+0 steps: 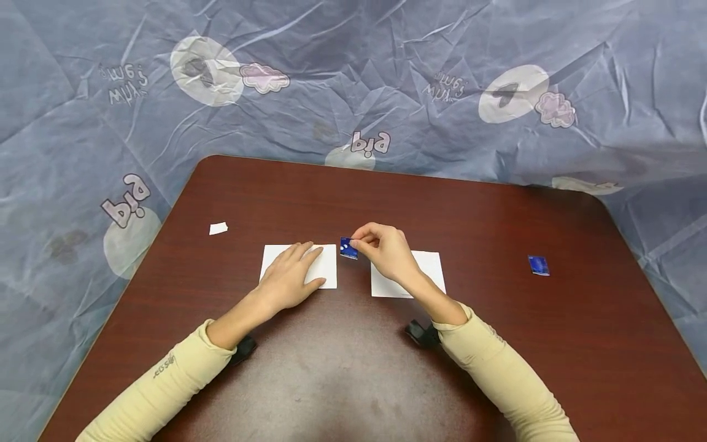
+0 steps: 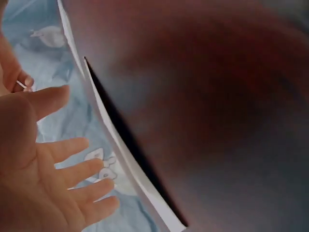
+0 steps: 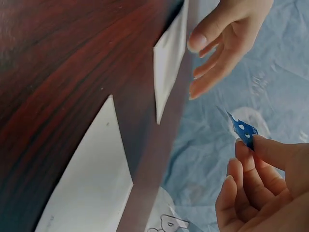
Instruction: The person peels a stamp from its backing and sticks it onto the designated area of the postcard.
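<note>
My right hand (image 1: 385, 250) pinches a small blue stamp-like square (image 1: 347, 249) between thumb and fingertips. In the right wrist view the blue square (image 3: 244, 131) looks thin and has white spots. A white envelope-like rectangle (image 1: 329, 270) lies under my left hand (image 1: 288, 279), whose fingers spread across it. Seen in the left wrist view, those fingers (image 2: 79, 171) are extended with nothing gripped. Partly hidden below my right hand and wrist is a second white rectangle (image 1: 432, 270), lying flat on the table.
Another small blue square (image 1: 538, 265) lies at the right of the brown table (image 1: 486, 221). A white scrap (image 1: 218, 228) sits at the left. Dark devices (image 1: 422, 334) show at both wrists. A printed blue-grey cloth (image 1: 331, 73) hangs behind the table.
</note>
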Demonstrator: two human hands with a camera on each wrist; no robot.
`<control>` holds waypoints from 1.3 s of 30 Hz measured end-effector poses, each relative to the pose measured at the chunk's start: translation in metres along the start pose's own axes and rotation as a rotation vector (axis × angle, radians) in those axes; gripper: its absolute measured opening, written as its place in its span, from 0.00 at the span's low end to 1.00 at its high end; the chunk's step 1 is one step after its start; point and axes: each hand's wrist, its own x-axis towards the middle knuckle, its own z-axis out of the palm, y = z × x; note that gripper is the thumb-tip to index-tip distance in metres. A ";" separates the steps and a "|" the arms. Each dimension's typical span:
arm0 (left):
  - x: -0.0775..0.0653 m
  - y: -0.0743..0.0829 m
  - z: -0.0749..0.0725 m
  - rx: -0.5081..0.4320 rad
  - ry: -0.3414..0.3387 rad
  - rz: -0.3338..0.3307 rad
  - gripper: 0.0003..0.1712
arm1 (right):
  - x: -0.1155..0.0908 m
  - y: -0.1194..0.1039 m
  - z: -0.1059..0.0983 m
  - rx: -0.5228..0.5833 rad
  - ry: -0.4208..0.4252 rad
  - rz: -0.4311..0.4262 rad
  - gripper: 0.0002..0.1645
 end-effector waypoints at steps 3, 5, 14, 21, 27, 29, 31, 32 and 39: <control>0.000 -0.004 0.003 0.020 -0.075 -0.005 0.38 | 0.007 0.001 0.006 -0.029 -0.050 0.040 0.03; 0.000 -0.005 0.005 0.033 -0.109 -0.002 0.39 | 0.011 0.002 0.010 -0.049 -0.084 0.078 0.04; -0.002 -0.010 0.006 -0.010 -0.308 0.019 0.42 | 0.029 0.012 0.032 -0.087 -0.194 0.197 0.04; -0.001 -0.012 0.006 -0.034 -0.333 0.037 0.42 | 0.038 0.015 0.042 -0.030 -0.236 0.259 0.04; -0.002 -0.013 0.006 -0.044 -0.329 0.029 0.39 | 0.045 0.012 0.047 -0.007 -0.262 0.314 0.04; -0.002 -0.012 0.005 -0.048 -0.340 0.025 0.39 | 0.046 0.011 0.048 -0.009 -0.262 0.321 0.04; -0.002 -0.012 0.004 -0.050 -0.347 0.022 0.39 | 0.047 0.011 0.049 -0.016 -0.264 0.321 0.04; -0.002 -0.012 0.004 -0.050 -0.348 0.023 0.39 | 0.048 0.011 0.050 -0.022 -0.268 0.322 0.04; -0.002 -0.012 0.000 -0.041 -0.377 0.022 0.42 | 0.052 0.009 0.053 -0.082 -0.289 0.307 0.07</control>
